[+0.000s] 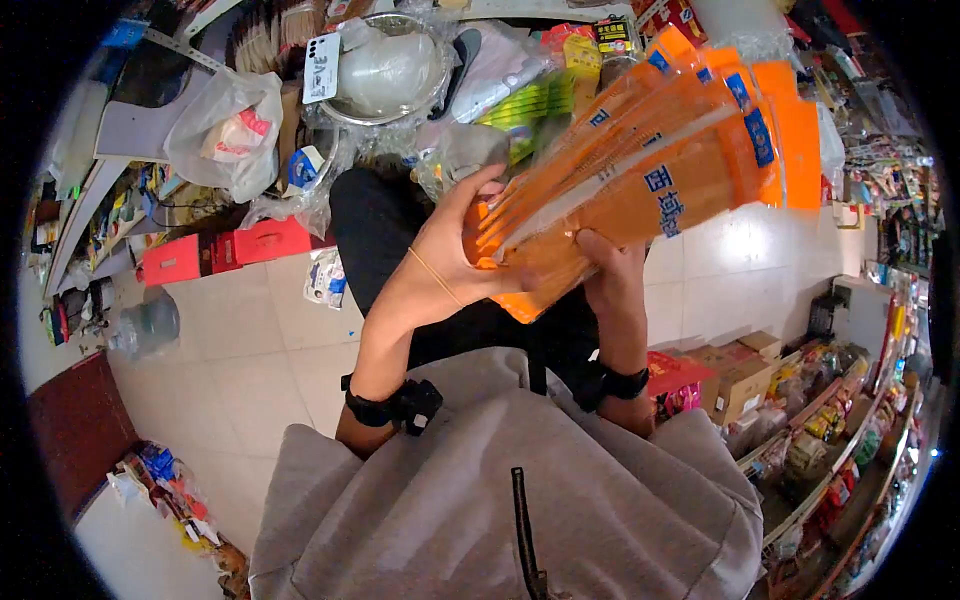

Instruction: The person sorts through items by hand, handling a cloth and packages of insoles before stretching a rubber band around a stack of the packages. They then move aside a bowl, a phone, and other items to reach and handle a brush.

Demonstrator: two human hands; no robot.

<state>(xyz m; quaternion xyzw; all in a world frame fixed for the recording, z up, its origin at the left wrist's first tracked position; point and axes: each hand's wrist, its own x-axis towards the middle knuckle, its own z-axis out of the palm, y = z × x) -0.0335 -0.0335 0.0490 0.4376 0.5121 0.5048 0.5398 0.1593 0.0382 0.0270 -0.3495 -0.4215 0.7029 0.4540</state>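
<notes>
A fanned bundle of flat orange plastic packets [640,190] is held up in front of me, slanting from lower left to upper right. Clear film wraps them, and blue labels with white characters show near their far ends. My left hand [440,250] is closed around the near left end, its fingertips curled over the edge. From below, my right hand [615,270] grips the bundle, the thumb pressed on the front packet and the other fingers hidden behind. What the packets contain cannot be made out.
Ahead, a cluttered counter holds a round metal basin [395,105], a white phone [321,68], a plastic bag [228,135] and brushes [258,45]. Red boxes [190,260] line its front. A water jug [148,325] stands on the floor at left; cardboard boxes [735,380] and stocked shelves are at right.
</notes>
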